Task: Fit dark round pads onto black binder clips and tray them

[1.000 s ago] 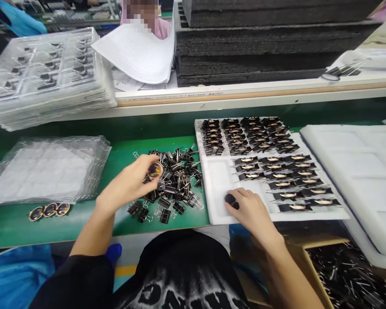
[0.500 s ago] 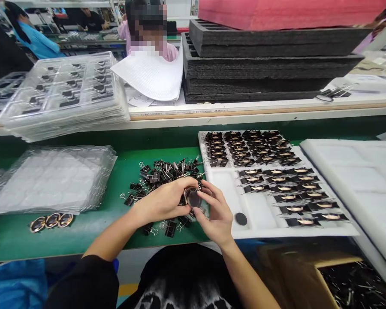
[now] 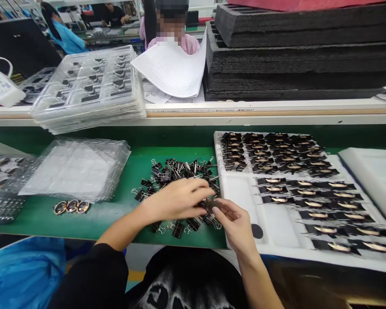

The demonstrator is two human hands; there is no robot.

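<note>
A small dark round piece (image 3: 213, 206) is held between my two hands, above the front of a pile of black binder clips (image 3: 176, 174). My right hand (image 3: 236, 221) pinches it from the right, thumb across its face. From the left, my left hand (image 3: 176, 199) curls fingers and thumb round its other edge; its fingertips are slightly blurred. To the right, a white moulded tray (image 3: 241, 193) bears rows of black binder clips (image 3: 315, 204) clamped on pale-edged pieces. A flat black disc (image 3: 257, 231) lies on the tray near my right wrist.
Three joined gold-rimmed dark ovals (image 3: 71, 207) lie on the green table (image 3: 116, 223). Clear plastic trays (image 3: 73, 169) are stacked at left, with another stack (image 3: 90, 86) on the shelf. Black foam blocks (image 3: 292, 64) and paper (image 3: 176, 68) stand behind. A person (image 3: 189, 43) sits opposite.
The view has swung left, so the scene sits further right. The round piece has tilted from facing up to a flatter angle, and my left hand has turned over it, its back more visible.
</note>
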